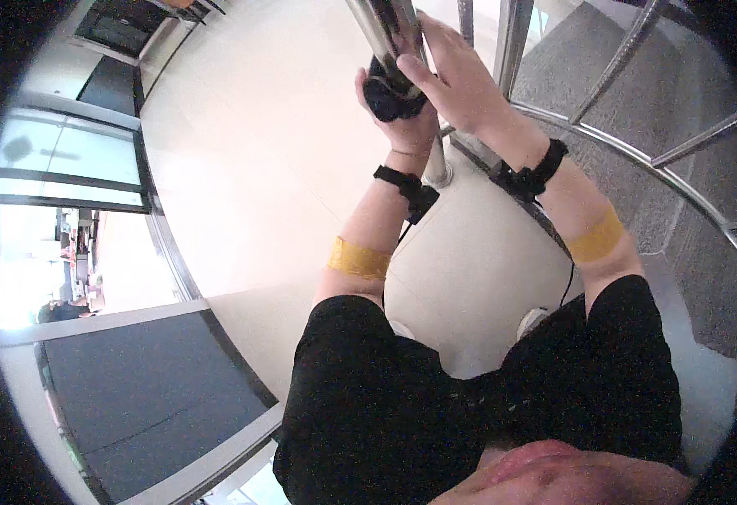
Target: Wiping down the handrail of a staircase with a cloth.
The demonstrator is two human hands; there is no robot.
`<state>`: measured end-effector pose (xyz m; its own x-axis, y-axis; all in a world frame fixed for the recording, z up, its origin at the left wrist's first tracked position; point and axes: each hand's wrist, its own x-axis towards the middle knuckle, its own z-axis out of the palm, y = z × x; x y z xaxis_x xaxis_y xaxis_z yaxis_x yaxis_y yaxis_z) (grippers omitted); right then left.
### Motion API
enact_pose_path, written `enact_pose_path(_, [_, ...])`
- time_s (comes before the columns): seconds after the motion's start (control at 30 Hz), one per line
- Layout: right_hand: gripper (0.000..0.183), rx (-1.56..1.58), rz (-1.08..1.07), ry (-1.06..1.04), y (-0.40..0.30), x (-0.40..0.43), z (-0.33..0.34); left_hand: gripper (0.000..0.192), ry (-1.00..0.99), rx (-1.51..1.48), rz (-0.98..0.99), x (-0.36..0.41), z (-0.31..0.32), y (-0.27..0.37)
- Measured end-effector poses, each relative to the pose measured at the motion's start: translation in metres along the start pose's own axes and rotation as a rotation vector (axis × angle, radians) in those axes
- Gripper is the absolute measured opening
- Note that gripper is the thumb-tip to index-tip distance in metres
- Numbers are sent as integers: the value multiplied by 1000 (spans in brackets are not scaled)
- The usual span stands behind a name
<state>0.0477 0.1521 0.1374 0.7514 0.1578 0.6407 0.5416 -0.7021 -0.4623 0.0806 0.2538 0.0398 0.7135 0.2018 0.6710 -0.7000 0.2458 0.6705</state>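
Note:
Before me at the top stands a stainless steel handrail post (pixel 436 165), its foot on the pale floor. A thick steel rail end (pixel 368 19) comes down beside it, with a black object (pixel 392 95) at its lower end; its kind is unclear. My left hand (pixel 409 129) is curled around the black object from below, fingers partly hidden. My right hand (pixel 460 79) lies against the steel tube, thumb over its near side and fingers behind; how firmly it grips is hidden. Each wrist wears a black strap with a small device and a cable, and yellow tape circles each forearm.
Curved steel railings (pixel 614 140) run along the right, with grey stone steps (pixel 633 76) beyond. Pale tiled floor (pixel 248 158) spreads at the left, bordered by glass doors (pixel 65 154) and a dark grey panel (pixel 154 398). My shoes show below my arms.

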Motion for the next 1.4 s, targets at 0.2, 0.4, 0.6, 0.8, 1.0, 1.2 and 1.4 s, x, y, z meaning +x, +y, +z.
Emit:
enact_pose_path(0.2, [74,345,-8,13,-19,2,6,104,3,238,-166,-33,-50,-26])
enact_pose_path(0.4, [57,241,-6,185,10,2,-14,104,-35,202,3,41,17,57])
enact_pose_path(0.6, [58,-67,-72,640,-16,13,-19,102,26,287,127,106,32,113])
enact_pose_path(0.8, [76,181,74,447,20,11,-13,104,93,666,287,55,37,87])
enact_pose_path(1.0, [74,214,148,537,-3,19,0,107,90,404,64,28,9,48])
enact_pose_path(1.2, [39,311,-1,691,-58,2,-4,101,75,817,265,71,33,105])
enact_pose_path(1.4, [35,283,-16,613,-68,-10,-3,100,66,891,535,80,25,98])
